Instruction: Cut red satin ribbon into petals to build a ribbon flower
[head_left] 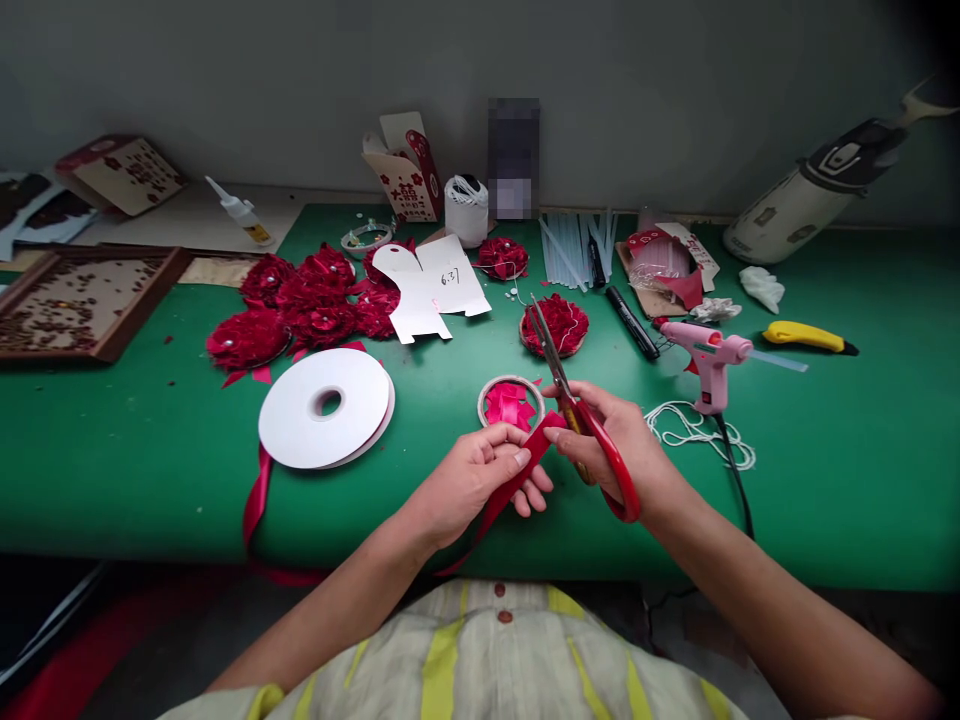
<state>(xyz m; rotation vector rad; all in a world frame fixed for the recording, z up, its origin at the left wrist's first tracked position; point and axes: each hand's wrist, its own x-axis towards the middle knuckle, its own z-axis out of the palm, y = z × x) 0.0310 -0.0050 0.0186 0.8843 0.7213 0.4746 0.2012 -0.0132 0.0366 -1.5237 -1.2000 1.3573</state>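
Observation:
Between thumb and fingers, my left hand (484, 470) pinches a red ribbon (525, 468) near its end. Red-handled scissors (581, 420) are held in my right hand (619, 440), blades pointing up and away from me. The right thumb and fingertips also touch the ribbon's end. Just beyond my hands, a ring (480, 402) holds short pieces of pink-red ribbon. To the left stands a white ribbon spool (300, 410), its red ribbon trailing over the table's front edge. Past the scissor tips lies a round red ribbon flower (566, 325) with a white thread on it.
Several red flowers (322, 290) lie at left behind the spool, beside a white card cutout (435, 290). On the right are a pink glue gun (709, 360) with a cord, a black marker (631, 322), a yellow cutter (806, 337) and a tilted bottle (795, 200).

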